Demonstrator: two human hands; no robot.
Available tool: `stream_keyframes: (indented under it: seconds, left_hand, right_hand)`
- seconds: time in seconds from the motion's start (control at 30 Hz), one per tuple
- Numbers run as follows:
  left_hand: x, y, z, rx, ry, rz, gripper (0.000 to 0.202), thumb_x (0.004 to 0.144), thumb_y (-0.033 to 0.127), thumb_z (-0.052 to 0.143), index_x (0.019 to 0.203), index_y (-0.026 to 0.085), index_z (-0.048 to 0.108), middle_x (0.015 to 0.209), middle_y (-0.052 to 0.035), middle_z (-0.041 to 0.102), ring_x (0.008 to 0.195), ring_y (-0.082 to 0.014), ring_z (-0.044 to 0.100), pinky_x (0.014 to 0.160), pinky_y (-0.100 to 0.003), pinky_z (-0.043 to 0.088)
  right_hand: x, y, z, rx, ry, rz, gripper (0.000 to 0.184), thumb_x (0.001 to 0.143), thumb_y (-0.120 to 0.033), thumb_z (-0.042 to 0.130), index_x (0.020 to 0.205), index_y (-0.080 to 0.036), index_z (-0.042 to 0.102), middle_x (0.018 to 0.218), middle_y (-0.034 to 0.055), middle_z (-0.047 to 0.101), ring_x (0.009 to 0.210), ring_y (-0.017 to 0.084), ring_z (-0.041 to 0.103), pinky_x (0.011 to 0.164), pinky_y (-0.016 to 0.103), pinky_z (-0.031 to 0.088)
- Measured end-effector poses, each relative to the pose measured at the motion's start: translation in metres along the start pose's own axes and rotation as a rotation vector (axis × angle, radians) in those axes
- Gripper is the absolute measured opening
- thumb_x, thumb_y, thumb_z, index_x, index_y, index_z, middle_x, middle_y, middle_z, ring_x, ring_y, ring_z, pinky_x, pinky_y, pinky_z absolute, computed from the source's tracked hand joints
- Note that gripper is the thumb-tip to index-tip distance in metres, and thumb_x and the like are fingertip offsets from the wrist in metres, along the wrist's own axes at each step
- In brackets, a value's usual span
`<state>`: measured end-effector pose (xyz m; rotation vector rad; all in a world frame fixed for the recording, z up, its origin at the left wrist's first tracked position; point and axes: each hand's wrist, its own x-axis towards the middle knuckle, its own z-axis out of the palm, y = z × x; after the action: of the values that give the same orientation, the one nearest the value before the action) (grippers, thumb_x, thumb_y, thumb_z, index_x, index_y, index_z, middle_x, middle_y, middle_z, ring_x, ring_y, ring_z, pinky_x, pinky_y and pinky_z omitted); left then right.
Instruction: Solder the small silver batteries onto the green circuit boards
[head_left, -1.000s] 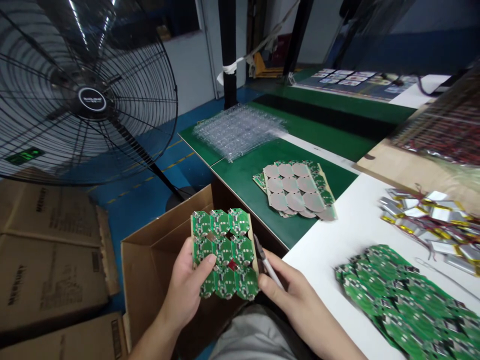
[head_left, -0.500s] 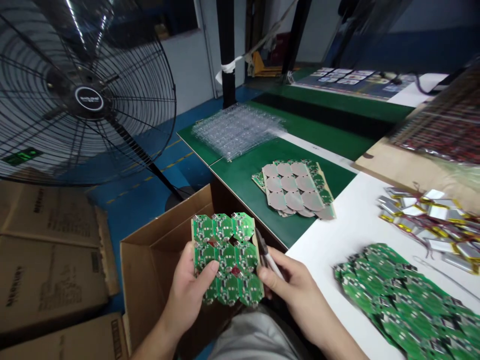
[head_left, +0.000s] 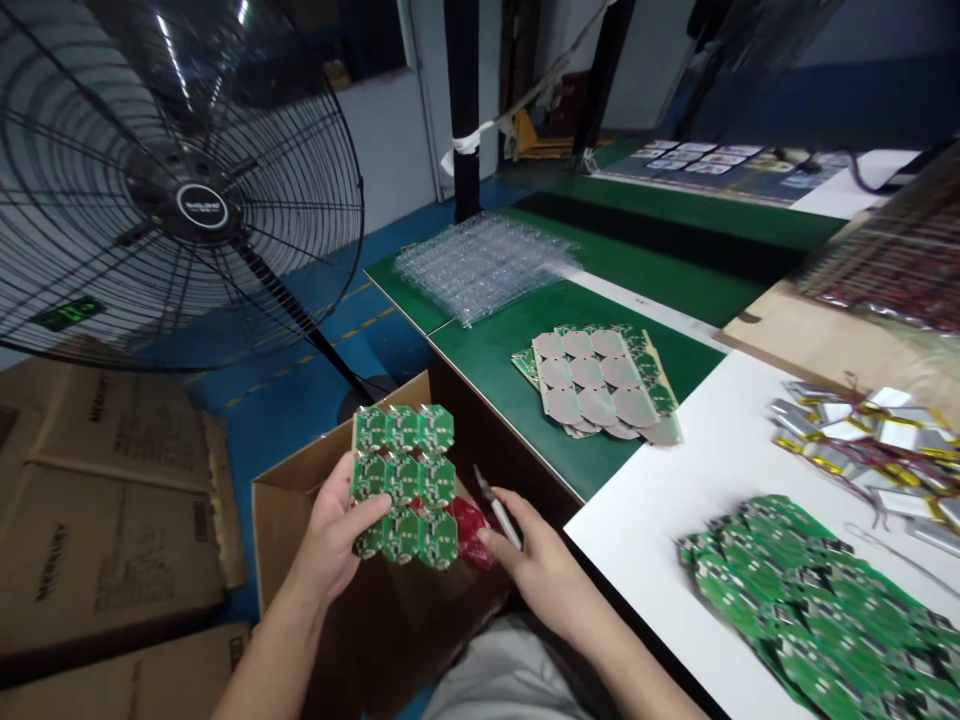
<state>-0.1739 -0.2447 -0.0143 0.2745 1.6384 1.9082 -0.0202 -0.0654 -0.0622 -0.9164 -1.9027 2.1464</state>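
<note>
Over the cardboard box (head_left: 281,530), the left hand (head_left: 330,535) holds the green circuit board panel (head_left: 403,485) steady and level, thumb across its face, fingers hidden behind. The panel now sits further left, clear of the right hand (head_left: 532,570), exposing a red scrap (head_left: 471,530); those fingers (head_left: 491,540) pinch a pointed white-handled tool (head_left: 499,515).

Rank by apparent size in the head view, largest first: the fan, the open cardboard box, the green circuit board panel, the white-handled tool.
Fan, open cardboard box, green circuit board panel, white-handled tool. The panel and tool sit nearest the camera, so their true sizes are unsure.
</note>
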Motion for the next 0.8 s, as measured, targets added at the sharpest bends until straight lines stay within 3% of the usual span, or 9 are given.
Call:
stream_keyframes:
  seconds: [0.13, 0.27, 0.37, 0.43, 0.53, 0.6, 0.67, 0.73, 0.8]
  left_hand:
    - [0.003, 0.009, -0.001, 0.310, -0.300, -0.102, 0.039, 0.079, 0.025, 0.083, 0.115, 0.022, 0.068, 0.111, -0.0059, 0.075, 0.101, -0.0229, 0.070, 0.085, -0.029, 0.055]
    - [0.007, 0.013, 0.007, 0.342, -0.525, -0.252, 0.058, 0.073, 0.021, 0.088, 0.125, 0.025, 0.064, 0.098, -0.0033, 0.077, 0.086, -0.0194, 0.072, 0.074, -0.026, 0.055]
    - [0.012, 0.014, 0.006, 0.225, -0.505, -0.292, 0.080, 0.072, 0.022, 0.089, 0.142, 0.026, 0.051, 0.083, -0.0020, 0.077, 0.072, -0.0181, 0.073, 0.067, -0.025, 0.055]
    - [0.013, 0.012, 0.002, 0.022, -0.447, -0.243, 0.094, 0.071, 0.037, 0.090, 0.150, 0.028, 0.042, 0.083, -0.0027, 0.077, 0.072, -0.0207, 0.074, 0.068, -0.029, 0.056]
    - [0.001, -0.003, 0.008, -0.325, -0.454, -0.157, 0.113, 0.053, 0.067, 0.089, 0.150, 0.031, 0.044, 0.118, -0.0106, 0.074, 0.104, -0.0330, 0.072, 0.089, -0.044, 0.056]
    - [-0.014, -0.020, 0.026, -0.431, -0.508, -0.142, 0.105, 0.051, 0.065, 0.091, 0.142, 0.028, 0.055, 0.135, -0.0131, 0.066, 0.125, -0.0369, 0.061, 0.104, -0.047, 0.049]
    - [-0.031, -0.037, 0.052, -0.481, -0.416, -0.157, 0.084, 0.062, 0.052, 0.092, 0.135, 0.026, 0.061, 0.134, -0.0127, 0.067, 0.129, -0.0354, 0.058, 0.109, -0.049, 0.044]
    - [-0.040, -0.047, 0.076, -0.514, -0.146, -0.201, 0.052, 0.084, 0.043, 0.077, 0.132, 0.030, 0.061, 0.127, -0.0088, 0.072, 0.123, -0.0290, 0.064, 0.107, -0.047, 0.047]
    - [-0.038, -0.047, 0.088, -0.511, 0.095, -0.192, 0.043, 0.089, 0.035, 0.073, 0.130, 0.030, 0.061, 0.120, -0.0067, 0.075, 0.113, -0.0263, 0.070, 0.102, -0.044, 0.052]
  right_hand:
    - [-0.015, -0.018, -0.004, -0.020, 0.092, -0.054, 0.048, 0.086, -0.056, 0.062, 0.122, -0.026, 0.053, 0.113, 0.0052, 0.066, 0.107, 0.025, 0.063, 0.094, 0.037, 0.048]
    - [-0.030, -0.039, -0.003, 0.025, 0.060, -0.039, 0.046, 0.080, -0.050, 0.073, 0.117, -0.026, 0.057, 0.094, 0.0001, 0.069, 0.090, 0.022, 0.065, 0.079, 0.032, 0.050]
    - [-0.036, -0.046, 0.001, 0.169, 0.067, 0.005, 0.041, 0.077, -0.048, 0.076, 0.108, -0.026, 0.060, 0.089, -0.0018, 0.069, 0.081, 0.020, 0.065, 0.073, 0.029, 0.051]
    - [-0.039, -0.048, 0.003, 0.290, 0.148, 0.023, 0.044, 0.077, -0.050, 0.077, 0.108, -0.027, 0.056, 0.087, -0.0034, 0.066, 0.079, 0.018, 0.064, 0.070, 0.028, 0.052]
    - [-0.039, -0.047, 0.005, 0.448, 0.321, 0.011, 0.048, 0.078, -0.051, 0.078, 0.111, -0.030, 0.050, 0.089, -0.0055, 0.062, 0.076, 0.015, 0.062, 0.072, 0.028, 0.054]
    - [-0.037, -0.045, 0.008, 0.522, 0.406, -0.008, 0.049, 0.078, -0.053, 0.078, 0.111, -0.032, 0.048, 0.091, -0.0061, 0.061, 0.076, 0.014, 0.062, 0.075, 0.029, 0.055]
    - [-0.036, -0.042, 0.014, 0.556, 0.433, -0.010, 0.050, 0.075, -0.053, 0.080, 0.110, -0.032, 0.050, 0.092, -0.0054, 0.063, 0.080, 0.015, 0.064, 0.079, 0.030, 0.055]
    - [-0.036, -0.039, 0.019, 0.558, 0.405, 0.008, 0.051, 0.072, -0.051, 0.083, 0.109, -0.031, 0.054, 0.091, -0.0037, 0.065, 0.085, 0.017, 0.065, 0.083, 0.031, 0.055]
    - [-0.038, -0.040, 0.018, 0.570, 0.344, 0.056, 0.051, 0.073, -0.049, 0.083, 0.112, -0.030, 0.056, 0.090, -0.0021, 0.066, 0.087, 0.019, 0.066, 0.086, 0.033, 0.055]
